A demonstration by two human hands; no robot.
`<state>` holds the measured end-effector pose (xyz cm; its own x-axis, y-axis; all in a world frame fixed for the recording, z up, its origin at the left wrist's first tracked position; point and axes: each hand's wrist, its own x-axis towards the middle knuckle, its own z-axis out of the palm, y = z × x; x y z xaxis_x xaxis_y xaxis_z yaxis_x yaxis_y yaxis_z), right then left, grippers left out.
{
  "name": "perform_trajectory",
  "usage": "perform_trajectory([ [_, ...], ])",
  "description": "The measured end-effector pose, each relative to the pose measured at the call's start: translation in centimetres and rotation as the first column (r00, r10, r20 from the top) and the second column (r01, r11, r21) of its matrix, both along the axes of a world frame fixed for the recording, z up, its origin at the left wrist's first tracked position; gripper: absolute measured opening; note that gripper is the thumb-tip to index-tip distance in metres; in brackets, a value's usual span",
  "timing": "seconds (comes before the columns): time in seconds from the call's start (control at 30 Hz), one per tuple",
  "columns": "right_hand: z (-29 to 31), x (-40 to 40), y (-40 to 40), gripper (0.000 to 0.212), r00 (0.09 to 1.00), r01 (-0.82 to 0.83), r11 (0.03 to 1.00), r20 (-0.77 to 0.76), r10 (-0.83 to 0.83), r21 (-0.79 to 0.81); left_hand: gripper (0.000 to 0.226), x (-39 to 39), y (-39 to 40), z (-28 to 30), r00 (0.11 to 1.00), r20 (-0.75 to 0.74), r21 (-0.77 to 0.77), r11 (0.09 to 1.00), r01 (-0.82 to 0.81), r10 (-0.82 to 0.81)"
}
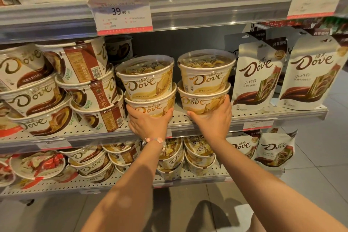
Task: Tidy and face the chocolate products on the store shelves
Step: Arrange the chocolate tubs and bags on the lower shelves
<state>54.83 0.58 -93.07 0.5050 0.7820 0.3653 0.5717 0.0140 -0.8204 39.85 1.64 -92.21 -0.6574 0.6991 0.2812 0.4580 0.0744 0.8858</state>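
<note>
Two stacks of cream-and-gold Dove chocolate tubs stand side by side on the middle shelf point(263, 114), logos facing out. My left hand point(148, 123) cups the bottom tub of the left stack point(150, 106) from below and in front; another tub point(146, 79) sits on it with a clear lid. My right hand point(212, 118) grips the bottom tub of the right stack point(202, 102), thumb at its left, fingers up its right side. A second tub point(206, 75) rests on top.
Brown Dove tubs point(37, 98) lean in tilted stacks at the left, some turned barcode-out point(90, 88). Dove pouches point(258, 77) hang at the right. A dark tub point(118, 47) sits behind. More tubs point(197, 154) fill the lower shelf. Price tag point(122, 13) above.
</note>
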Motion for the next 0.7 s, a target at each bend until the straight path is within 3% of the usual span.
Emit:
perform_trajectory([
  [0.7, -0.2, 0.1, 0.1, 0.116, 0.998, 0.041, 0.998, -0.052, -0.039, 0.039, 0.133, -1.9, -0.3, -0.1, 0.989, 0.008, -0.018, 0.989, 0.145, -0.145],
])
